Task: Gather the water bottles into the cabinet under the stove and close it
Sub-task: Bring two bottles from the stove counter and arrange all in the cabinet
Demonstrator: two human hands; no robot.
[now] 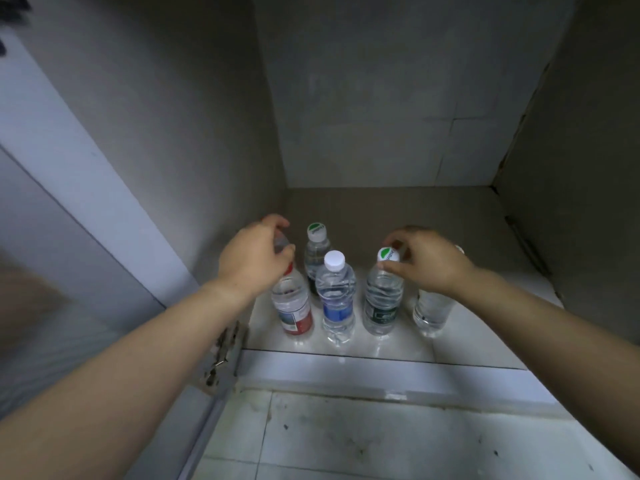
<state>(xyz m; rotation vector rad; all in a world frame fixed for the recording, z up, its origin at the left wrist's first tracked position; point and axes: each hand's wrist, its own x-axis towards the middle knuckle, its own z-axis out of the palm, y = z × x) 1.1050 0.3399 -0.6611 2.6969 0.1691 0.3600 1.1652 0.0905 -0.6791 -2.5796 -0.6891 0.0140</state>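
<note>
Pinching the green-and-white cap, the right hand [427, 263] has its grip closed, thumb and fingers, round the top of the dark-labelled bottle [382, 299], which stands upright on the cabinet floor [467, 337]. Over at nine o'clock from it, the left hand [254, 259] curls loosely above the red-labelled bottle [294, 308], fingers bent over the neck; whether that grip is actually clamped I cannot tell. Between the two stands the blue-labelled bottle [336, 299], white cap on, and behind it at twelve o'clock a green-capped bottle [317, 252]. At three o'clock of the right hand, partly hidden under the wrist, sits a clear bottle [433, 311]. The cabinet door [52, 209] stands open at the left, its hinge [223, 355] showing.
</note>
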